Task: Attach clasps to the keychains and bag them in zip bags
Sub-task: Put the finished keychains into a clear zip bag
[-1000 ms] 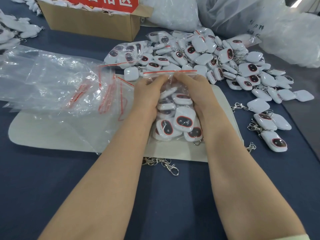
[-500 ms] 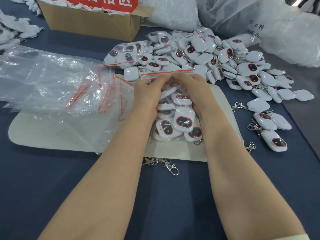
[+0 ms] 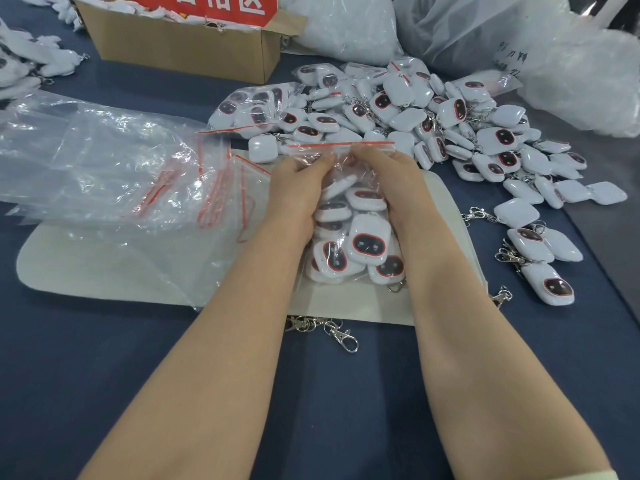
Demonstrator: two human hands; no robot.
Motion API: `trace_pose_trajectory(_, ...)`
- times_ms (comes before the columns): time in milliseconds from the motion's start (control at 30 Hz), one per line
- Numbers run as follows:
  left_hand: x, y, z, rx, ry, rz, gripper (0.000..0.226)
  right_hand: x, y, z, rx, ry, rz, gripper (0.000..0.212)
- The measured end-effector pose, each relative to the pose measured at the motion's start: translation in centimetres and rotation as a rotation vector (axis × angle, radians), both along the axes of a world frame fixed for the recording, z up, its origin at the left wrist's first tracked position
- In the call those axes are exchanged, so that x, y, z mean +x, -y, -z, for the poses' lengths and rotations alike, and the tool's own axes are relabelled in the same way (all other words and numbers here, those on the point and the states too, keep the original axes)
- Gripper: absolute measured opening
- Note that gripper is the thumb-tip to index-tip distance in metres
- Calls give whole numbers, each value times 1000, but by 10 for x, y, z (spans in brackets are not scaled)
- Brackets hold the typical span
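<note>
Head view, zip bag [image 3: 349, 244]: lies on the near right part of the pale mat [image 3: 104, 271], stuffed with white keychains, its mouth pointing away from the person. This is judged to be the sealing step, since the fill looks complete and both hands are at the mouth.
Red zip strip [image 3: 341, 144]: stretched level just beyond the mat's far edge, above both hands; whether it is pressed closed cannot be told.
Left hand [image 3: 298, 188]: fingers curled, pinching the bag's film just under the strip; wrist low over the mat, forearm running back toward the person.
Right hand [image 3: 394, 181]: mirrors it, gripping the same neck from the other side, with the two hands close together at the middle.
Why held so: likely to bunch the load down so the mouth lies flat for closing.
Loose keychains [image 3: 450, 116]: heaped beyond and right of the mat, judged to be awaiting bagging.
Spare clasps [image 3: 332, 330]: on the blue cloth [image 3: 311, 410], just off the mat's near edge.
Empty zip bags [image 3: 104, 161]: piled over the mat's left part.
</note>
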State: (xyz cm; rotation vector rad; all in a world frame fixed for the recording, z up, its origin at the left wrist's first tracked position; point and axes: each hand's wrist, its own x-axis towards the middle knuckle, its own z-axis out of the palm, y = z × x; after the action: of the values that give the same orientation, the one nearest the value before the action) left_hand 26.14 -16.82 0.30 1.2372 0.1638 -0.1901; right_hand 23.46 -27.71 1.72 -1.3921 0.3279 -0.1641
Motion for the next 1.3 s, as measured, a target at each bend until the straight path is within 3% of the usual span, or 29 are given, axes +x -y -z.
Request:
trace_pose_trajectory(133,-3,0,-2,-42,2,-4,13,2,0,1,8,-14,13,11)
trace_pose_trajectory(333,-3,1,-2,6,-7,-44,29,4,-1,1,84,58,55,11)
trace_pose_trajectory(467,-3,0,0,52,23,-52,23,2,0,0,40,25,24,22)
trace_pose_trajectory(800,-4,1,-1,116,56,-55,27,-3,2,-3,-49,-18,-45,14)
trace_pose_trajectory(1100,-6,-2,-3,15,36,-1,25,-2,0,3,-107,63,-52,23)
trace_pose_trajectory(1300,-7,-1,-5,-17,-4,-26,16,0,0,5,-46,85,-89,13)
